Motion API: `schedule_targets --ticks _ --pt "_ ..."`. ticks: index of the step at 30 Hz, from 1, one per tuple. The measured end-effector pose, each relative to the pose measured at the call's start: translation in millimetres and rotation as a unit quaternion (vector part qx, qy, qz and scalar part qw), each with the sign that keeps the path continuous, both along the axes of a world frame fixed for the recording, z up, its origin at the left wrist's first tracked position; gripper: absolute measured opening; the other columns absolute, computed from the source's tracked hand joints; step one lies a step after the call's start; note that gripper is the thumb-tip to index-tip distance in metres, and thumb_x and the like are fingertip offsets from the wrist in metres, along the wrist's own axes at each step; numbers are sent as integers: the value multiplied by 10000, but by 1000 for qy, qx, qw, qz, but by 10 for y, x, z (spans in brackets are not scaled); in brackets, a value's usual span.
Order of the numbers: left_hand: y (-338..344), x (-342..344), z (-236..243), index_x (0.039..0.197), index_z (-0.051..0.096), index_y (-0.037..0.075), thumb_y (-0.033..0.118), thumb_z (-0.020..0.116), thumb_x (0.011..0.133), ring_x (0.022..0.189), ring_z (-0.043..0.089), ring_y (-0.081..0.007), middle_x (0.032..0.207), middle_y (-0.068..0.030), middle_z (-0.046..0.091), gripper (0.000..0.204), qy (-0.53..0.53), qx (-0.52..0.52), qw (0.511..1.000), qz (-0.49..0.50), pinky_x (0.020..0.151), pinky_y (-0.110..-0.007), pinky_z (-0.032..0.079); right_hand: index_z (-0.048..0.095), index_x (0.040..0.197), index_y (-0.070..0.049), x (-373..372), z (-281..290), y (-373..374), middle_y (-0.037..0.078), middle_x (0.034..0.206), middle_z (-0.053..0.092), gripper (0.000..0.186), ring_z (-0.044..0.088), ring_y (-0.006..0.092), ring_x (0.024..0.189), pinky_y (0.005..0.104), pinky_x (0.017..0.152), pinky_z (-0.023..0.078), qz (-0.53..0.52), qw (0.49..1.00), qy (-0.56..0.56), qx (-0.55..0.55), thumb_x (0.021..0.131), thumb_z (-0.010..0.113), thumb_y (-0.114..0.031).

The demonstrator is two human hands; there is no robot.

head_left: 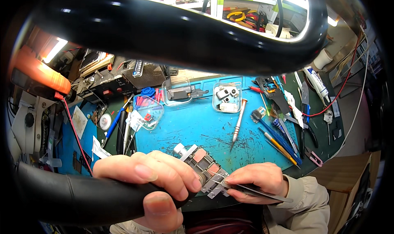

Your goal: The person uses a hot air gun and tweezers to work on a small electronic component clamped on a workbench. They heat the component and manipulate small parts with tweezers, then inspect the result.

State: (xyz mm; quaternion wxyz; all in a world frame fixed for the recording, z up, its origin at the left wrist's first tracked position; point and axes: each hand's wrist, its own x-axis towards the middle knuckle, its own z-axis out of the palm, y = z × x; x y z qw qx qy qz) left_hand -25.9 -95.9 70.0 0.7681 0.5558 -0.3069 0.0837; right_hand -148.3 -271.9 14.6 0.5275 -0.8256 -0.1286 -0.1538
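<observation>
A metal clamp fixture with a silver knob lies at the near edge of the blue mat, holding a small circuit board with pinkish pads. My left hand wraps round the thick black handle of what looks like a hot-air gun. Its ringed metal end is beside the board, partly hidden by my fingers. In my right hand, steel tweezers are pinched, their tips over the board's near right part. Whether the tips touch it I cannot tell.
A thick black tube arches overhead, hiding part of the back. Clear containers of small parts stand on the blue mat. A screwdriver, brushes and pliers lie right; an orange meter stands left.
</observation>
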Motion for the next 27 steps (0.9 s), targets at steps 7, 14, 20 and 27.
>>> schedule_targets --ticks 7,14,20,27 --pt "10 44 -50 1174 386 65 372 560 1099 514 555 -166 678 -38 510 361 -12 -3 999 -31 475 -302 543 733 1144 -19 -2 -11 -7 143 953 773 348 768 270 786 329 672 615 -6 1000 -3 -8 831 878 -69" --pt "2 2 -2 1177 391 68 373 566 1097 515 555 -167 683 -40 514 361 5 -11 1000 -2 476 -302 542 737 1135 -17 -16 8 6 147 951 777 354 773 275 789 329 680 620 -9 1000 -1 -11 816 885 -64" --pt "2 5 -2 1182 394 68 367 570 1096 521 555 -168 686 -41 516 357 6 -6 1000 -5 481 -306 542 739 1128 -17 -3 9 -9 149 952 778 352 776 277 792 332 679 621 -4 1000 8 4 810 883 -57" --pt "29 47 -38 1180 394 68 364 567 1098 518 552 -167 686 -41 515 353 -10 -4 999 -37 483 -303 543 737 1128 -13 0 -1 -6 148 944 776 349 772 277 784 333 678 620 -5 1000 -2 -8 815 884 -57"
